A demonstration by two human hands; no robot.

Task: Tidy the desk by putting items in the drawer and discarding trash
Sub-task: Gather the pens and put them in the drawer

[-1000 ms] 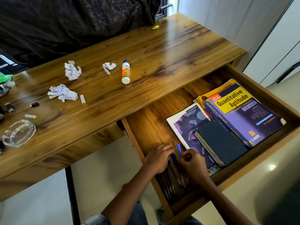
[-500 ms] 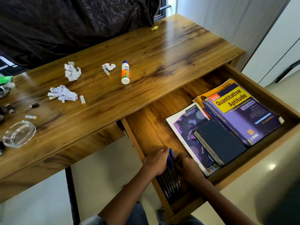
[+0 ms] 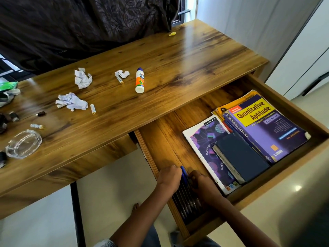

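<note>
Pens [image 3: 185, 196] lie in the open drawer [image 3: 160, 139]; left hand [image 3: 169, 177] and right hand [image 3: 201, 182] clasp them together, best laid flat, parallel.

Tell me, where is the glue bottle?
The glue bottle lies on the desk in the middle of the head view, right of a small paper ball.

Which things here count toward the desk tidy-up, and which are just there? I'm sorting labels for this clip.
Part of the job:
pens, held by left hand and right hand
open drawer
crumpled papers
glue bottle
small batteries

Just there:
books already in the drawer
dark curtain
glass ashtray
</note>
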